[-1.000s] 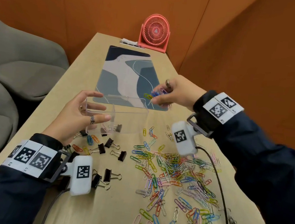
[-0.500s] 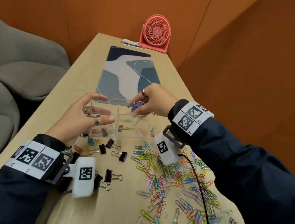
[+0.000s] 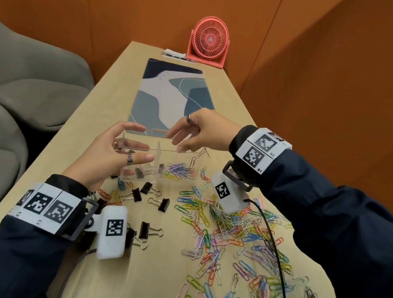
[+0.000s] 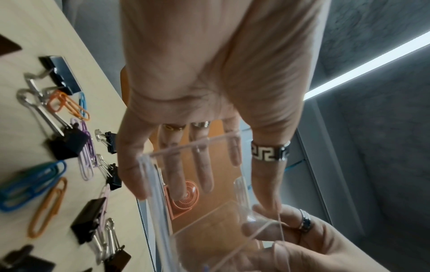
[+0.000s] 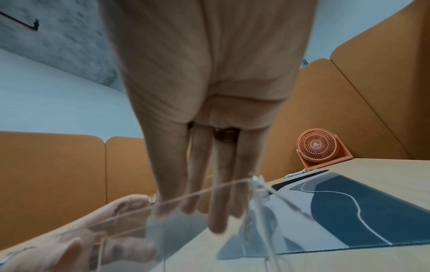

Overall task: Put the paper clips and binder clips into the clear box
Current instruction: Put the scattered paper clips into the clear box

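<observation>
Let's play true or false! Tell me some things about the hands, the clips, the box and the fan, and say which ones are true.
1. The right hand is holding paper clips. False: its fingers are straight and empty above the clear box.
2. The box's left part holds binder clips, its right part paper clips. True.
3. The fan is blue. False: it is coral red.
4. Some loose binder clips lie on the table. True.
5. The left hand holds the box. True.

Clips released into the box
The right hand (image 3: 202,132), pinching a bunch of paper clips (image 3: 178,170) a second ago, now spreads its fingers above the clear box (image 3: 172,157); the bunch lies in its right compartment.
</observation>
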`<state>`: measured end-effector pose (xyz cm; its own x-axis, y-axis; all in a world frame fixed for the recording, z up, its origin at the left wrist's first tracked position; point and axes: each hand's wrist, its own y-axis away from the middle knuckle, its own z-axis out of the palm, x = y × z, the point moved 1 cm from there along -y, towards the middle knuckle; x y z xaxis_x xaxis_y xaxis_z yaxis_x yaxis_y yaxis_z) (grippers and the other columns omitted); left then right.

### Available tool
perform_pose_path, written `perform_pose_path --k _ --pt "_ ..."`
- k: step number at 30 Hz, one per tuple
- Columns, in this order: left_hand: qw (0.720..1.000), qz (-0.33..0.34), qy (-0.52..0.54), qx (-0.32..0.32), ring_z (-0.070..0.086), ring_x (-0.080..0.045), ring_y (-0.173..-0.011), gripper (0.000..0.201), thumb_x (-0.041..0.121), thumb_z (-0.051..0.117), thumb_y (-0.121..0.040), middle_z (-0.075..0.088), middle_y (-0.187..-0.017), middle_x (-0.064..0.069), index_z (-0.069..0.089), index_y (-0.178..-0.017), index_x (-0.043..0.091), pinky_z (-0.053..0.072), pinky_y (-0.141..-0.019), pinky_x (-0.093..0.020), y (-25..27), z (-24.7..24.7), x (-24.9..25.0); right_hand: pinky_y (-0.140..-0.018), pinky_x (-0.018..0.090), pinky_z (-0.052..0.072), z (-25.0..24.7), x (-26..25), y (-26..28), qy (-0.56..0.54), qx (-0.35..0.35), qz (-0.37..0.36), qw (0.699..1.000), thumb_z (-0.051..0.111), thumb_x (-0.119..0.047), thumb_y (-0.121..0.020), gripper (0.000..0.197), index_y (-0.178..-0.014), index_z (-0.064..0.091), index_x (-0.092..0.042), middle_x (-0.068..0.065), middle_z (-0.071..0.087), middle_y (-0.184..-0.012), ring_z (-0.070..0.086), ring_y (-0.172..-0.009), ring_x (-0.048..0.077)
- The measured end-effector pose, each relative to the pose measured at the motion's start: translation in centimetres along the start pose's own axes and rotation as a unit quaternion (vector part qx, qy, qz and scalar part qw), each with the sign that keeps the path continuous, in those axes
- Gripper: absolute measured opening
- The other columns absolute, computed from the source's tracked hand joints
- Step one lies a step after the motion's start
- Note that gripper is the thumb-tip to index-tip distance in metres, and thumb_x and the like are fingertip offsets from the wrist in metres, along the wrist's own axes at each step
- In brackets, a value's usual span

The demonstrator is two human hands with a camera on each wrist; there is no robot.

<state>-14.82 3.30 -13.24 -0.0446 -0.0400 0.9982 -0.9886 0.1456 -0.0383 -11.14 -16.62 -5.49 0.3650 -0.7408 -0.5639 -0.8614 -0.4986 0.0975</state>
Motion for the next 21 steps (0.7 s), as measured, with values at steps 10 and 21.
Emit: perform_pose_path --k 10,21 --pt "1.000 0.004 0.014 0.017 0.065 -0.027 -0.100 0.055 0.023 0.079 -0.056 0.069 -0.103 -0.005 0.058 -0.105 0.039 0.053 -0.070 -0.039 -0.1 -0.6 -0.1 -0.075 0.031 0.048 0.1 4.8 2.1 -0.022 0.219 0.077 0.972 0.052 -0.033 -0.094 0.021 -0.100 0.055 -0.014 0.000 0.058 -0.090 0.056 -0.083 0.015" --pt "1.000 0.004 -0.010 0.025 0.064 -0.023 -0.096 0.059 0.026 0.080 -0.052 0.069 -0.102 -0.004 0.059 -0.105 0.038 0.053 -0.085 -0.053 0.1 -0.6 0.2 -0.059 0.019 0.050 2.4 4.5 2.9 -0.249 0.124 0.129 0.952 0.061 -0.024 -0.089 0.012 -0.084 0.057 -0.013 0.001 0.064 -0.078 0.061 -0.067 0.011"
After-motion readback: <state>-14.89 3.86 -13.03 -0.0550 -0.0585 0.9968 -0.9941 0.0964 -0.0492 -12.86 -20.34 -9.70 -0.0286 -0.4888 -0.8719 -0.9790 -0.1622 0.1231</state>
